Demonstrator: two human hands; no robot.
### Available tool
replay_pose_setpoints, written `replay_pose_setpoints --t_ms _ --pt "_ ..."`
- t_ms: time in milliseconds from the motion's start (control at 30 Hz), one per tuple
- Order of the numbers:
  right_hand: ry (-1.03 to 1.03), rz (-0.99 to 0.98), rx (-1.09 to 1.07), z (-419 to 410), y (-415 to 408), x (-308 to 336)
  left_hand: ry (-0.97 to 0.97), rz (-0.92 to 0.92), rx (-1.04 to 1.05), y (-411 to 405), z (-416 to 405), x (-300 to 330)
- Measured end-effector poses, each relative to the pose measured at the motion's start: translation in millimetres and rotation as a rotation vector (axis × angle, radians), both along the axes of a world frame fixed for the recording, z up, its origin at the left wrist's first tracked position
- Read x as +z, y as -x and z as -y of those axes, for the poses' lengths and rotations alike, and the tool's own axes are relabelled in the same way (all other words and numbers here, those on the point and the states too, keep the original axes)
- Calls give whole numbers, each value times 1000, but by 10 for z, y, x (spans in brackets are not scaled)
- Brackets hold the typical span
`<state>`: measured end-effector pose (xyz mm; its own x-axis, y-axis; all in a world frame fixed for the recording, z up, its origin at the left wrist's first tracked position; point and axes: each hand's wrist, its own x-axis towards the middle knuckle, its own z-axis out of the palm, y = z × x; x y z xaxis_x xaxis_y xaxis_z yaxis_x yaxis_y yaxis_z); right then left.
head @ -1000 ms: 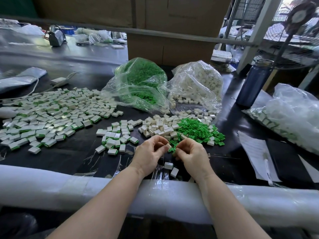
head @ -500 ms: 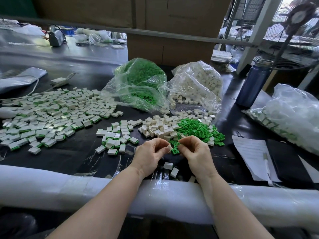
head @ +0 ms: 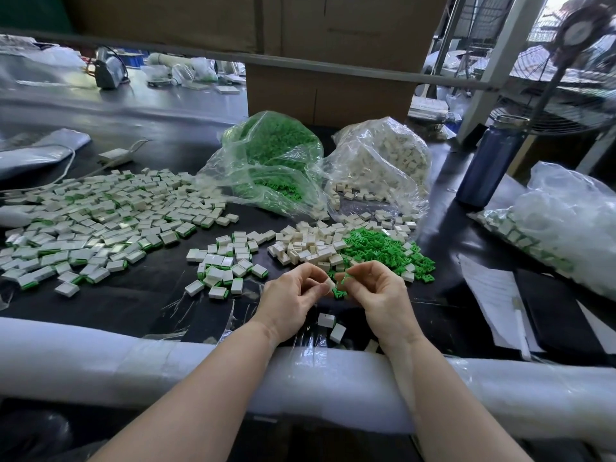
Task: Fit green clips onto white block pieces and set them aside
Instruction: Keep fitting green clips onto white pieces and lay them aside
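My left hand pinches a small white block between thumb and fingers. My right hand pinches a green clip right beside that block, a little above the table. Behind the hands lie a pile of loose white blocks and a pile of loose green clips. Two loose white blocks lie between my wrists. A small group of fitted pieces sits to the left, and a large spread of fitted pieces covers the far left.
A bag of green clips and a bag of white blocks stand at the back. A blue bottle, a plastic bag of pieces and papers with a pen are on the right. A padded white rail runs along the table's near edge.
Both hands have stayed at the same spot. My right hand has lifted a green clip clear of the pile and brought it beside the white block in my left hand.
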<state>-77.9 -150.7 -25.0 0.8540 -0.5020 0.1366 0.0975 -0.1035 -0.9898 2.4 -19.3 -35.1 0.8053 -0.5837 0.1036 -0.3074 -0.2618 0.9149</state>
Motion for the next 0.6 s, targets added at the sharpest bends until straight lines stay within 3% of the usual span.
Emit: replay_pose_setpoints --t_ms 100,600 --pt "113 2 -28 28 2 0 -5 5 -12 8 1 16" --pt "58 -25 -14 3 8 13 -19 22 -15 21 -7 34"
